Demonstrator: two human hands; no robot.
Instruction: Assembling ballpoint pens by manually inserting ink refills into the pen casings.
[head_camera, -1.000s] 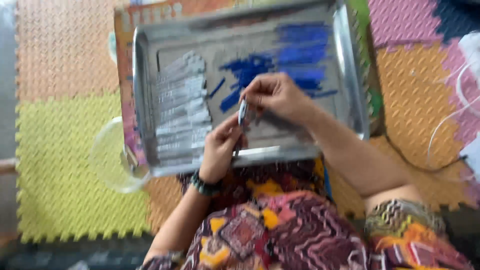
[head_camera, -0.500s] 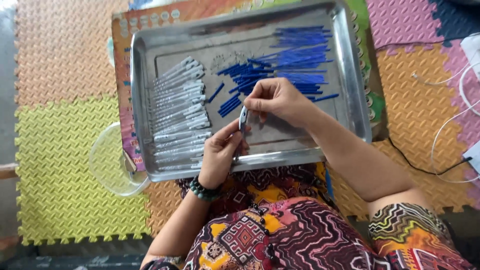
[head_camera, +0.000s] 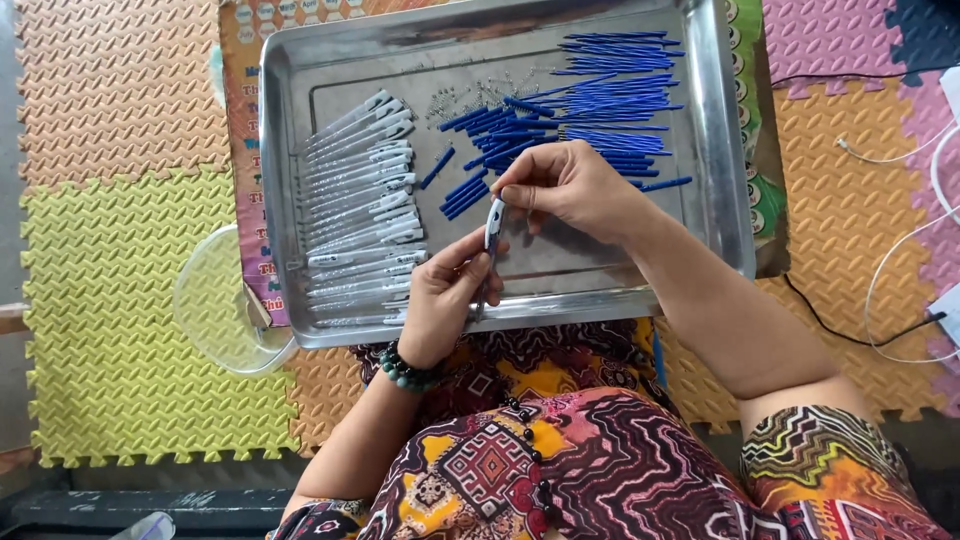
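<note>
the left hand (head_camera: 445, 295) grips a white pen barrel (head_camera: 490, 250) over the steel tray (head_camera: 720, 150); the right hand (head_camera: 565, 185) pinches its top end. this looks like pen assembly, mid-fitting. seating the part likely needs a straight push.

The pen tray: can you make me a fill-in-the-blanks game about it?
1. Both hands, the left hand and right hand, hold one ____ above the metal tray.
2. The loose refills in the tray are coloured ____.
3. The row of white pen barrels lies on the tray's ____ side.
4. The left wrist wears a beaded ____.

Missing words: pen; blue; left; bracelet
</note>
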